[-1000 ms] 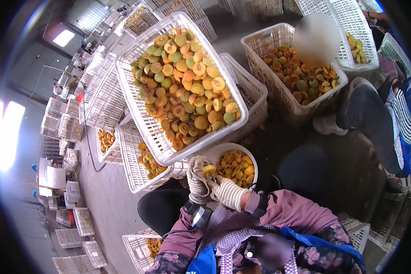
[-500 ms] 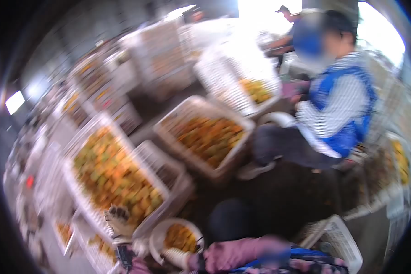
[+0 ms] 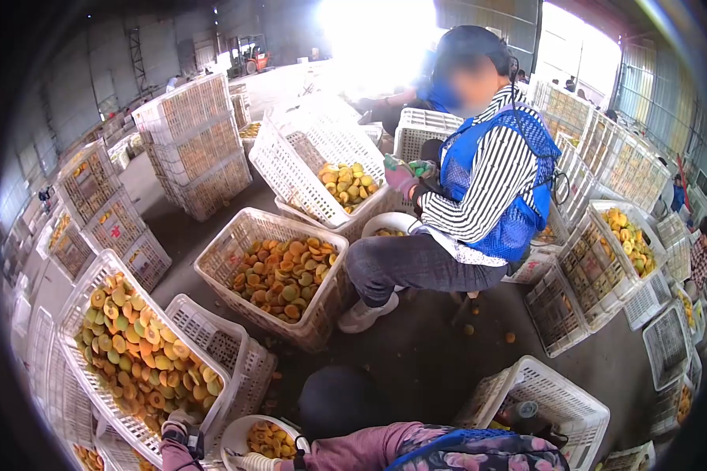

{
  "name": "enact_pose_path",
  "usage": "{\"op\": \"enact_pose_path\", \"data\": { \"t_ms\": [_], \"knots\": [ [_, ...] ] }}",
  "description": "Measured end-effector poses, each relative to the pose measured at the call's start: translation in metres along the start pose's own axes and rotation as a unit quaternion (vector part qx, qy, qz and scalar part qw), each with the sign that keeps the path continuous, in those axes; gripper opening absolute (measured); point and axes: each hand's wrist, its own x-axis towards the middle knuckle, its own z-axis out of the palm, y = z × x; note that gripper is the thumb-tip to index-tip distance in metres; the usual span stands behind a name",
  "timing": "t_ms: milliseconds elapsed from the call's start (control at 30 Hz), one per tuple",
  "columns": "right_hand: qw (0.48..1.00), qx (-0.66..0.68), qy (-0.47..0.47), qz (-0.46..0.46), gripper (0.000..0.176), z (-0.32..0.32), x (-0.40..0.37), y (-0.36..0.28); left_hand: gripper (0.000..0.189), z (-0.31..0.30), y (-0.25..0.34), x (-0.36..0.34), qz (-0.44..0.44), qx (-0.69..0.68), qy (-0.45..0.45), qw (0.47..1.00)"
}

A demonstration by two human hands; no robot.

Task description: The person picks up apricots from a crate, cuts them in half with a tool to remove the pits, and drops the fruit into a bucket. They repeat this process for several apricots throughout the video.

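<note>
My left hand [image 3: 179, 425], in a light glove with dark patches, is at the near edge of a white crate [image 3: 78, 289] heaped with halved apricots [image 3: 141, 345]. Its fingers are small and partly lost against the fruit and rim. A white bucket [image 3: 232, 434] of orange apricot halves [image 3: 269, 439] stands between my arms. On its near rim rests my right hand [image 3: 257, 462], in a whitish glove, gripping the edge; the frame's bottom cuts part of it off.
A co-worker [image 3: 487, 173] in a blue vest sits opposite, gloved hands over a small bucket [image 3: 404, 221]. Between us stands a crate of apricot halves [image 3: 212, 255]. Behind it, a tilted crate [image 3: 275, 157] holds more fruit. Another crate [image 3: 593, 412] is at lower right; stacked crates [image 3: 192, 149] rise behind.
The view has swung and sharpened, so the crates and co-worker appear shifted left. My left hand, earlier spread over the fruit, now sits lower at the crate's edge. My right hand remains at the bucket.
</note>
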Motion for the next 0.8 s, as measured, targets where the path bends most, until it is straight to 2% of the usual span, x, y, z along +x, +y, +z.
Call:
{"op": "enact_pose_path", "data": {
  "t_ms": [100, 133, 200, 267, 300, 367, 400, 433, 500, 533, 567, 600, 633, 667, 700, 733, 767, 800],
  "knots": [
    [0.999, 0.018, 0.020, -0.019, 0.029, 0.008, -0.026, -0.021, 0.064, -0.011, 0.021, -0.027, -0.054, -0.100, 0.059, 0.992],
    [0.999, 0.016, 0.019, -0.030, 0.028, 0.007, -0.024, -0.021, 0.064, -0.028, 0.038, -0.050, -0.071, -0.107, 0.038, 0.991],
    [0.999, 0.014, 0.015, -0.050, 0.027, 0.005, -0.024, -0.024, 0.063, -0.046, 0.047, -0.059, -0.052, -0.078, -0.064, 0.994],
    [0.997, 0.004, 0.017, -0.070, 0.026, 0.000, -0.023, -0.025, 0.062, 0.008, 0.005, 0.010, 0.017, -0.038, -0.041, 0.998],
    [0.996, -0.006, 0.017, -0.084, 0.026, -0.002, -0.021, -0.025, 0.062, 0.033, -0.013, 0.042, 0.051, -0.017, -0.027, 0.998],
    [0.992, -0.043, 0.025, -0.114, 0.026, -0.008, -0.015, -0.026, 0.062, 0.040, -0.025, 0.054, 0.076, -0.037, 0.046, 0.995],
    [0.988, -0.065, 0.029, -0.135, 0.026, -0.014, -0.010, -0.026, 0.062, 0.049, -0.034, 0.053, 0.099, -0.059, 0.121, 0.986],
    [0.981, -0.091, 0.033, -0.166, 0.027, -0.021, -0.002, -0.027, 0.060, 0.035, -0.020, 0.014, 0.112, -0.152, 0.167, 0.968],
    [0.935, -0.209, 0.037, -0.283, 0.029, -0.038, 0.023, -0.016, 0.056, -0.014, 0.062, -0.094, 0.162, -0.374, 0.254, 0.877],
    [0.870, -0.326, 0.040, -0.368, 0.029, -0.044, 0.030, -0.009, 0.054, -0.029, 0.091, -0.138, 0.176, -0.431, 0.296, 0.834],
    [0.749, -0.490, 0.072, -0.441, 0.031, -0.044, 0.027, -0.014, 0.053, -0.032, 0.110, -0.173, 0.187, -0.450, 0.353, 0.799],
    [0.647, -0.585, 0.099, -0.479, 0.032, -0.040, 0.023, -0.020, 0.053, -0.037, 0.127, -0.200, 0.190, -0.431, 0.413, 0.779],
    [0.611, -0.613, 0.112, -0.488, 0.033, -0.035, 0.024, -0.022, 0.052, -0.043, 0.140, -0.210, 0.193, -0.409, 0.459, 0.764],
    [0.634, -0.596, 0.111, -0.480, 0.034, -0.029, 0.030, -0.019, 0.055, -0.043, 0.145, -0.214, 0.201, -0.435, 0.466, 0.744],
    [0.785, -0.499, 0.080, -0.358, 0.032, -0.018, 0.023, -0.022, 0.050, -0.041, 0.157, -0.225, 0.192, -0.656, 0.346, 0.643],
    [0.895, -0.371, 0.091, -0.232, 0.030, -0.008, 0.016, -0.027, 0.035, -0.016, 0.143, -0.205, 0.171, -0.654, 0.333, 0.657],
    [0.896, -0.362, 0.096, -0.240, 0.030, -0.009, 0.014, -0.020, 0.027, -0.017, 0.150, -0.212, 0.132, -0.810, 0.257, 0.510],
    [0.895, -0.353, 0.108, -0.252, 0.031, -0.011, 0.015, -0.015, 0.037, -0.020, 0.158, -0.216, 0.095, -0.924, 0.168, 0.331]
  ]
}}
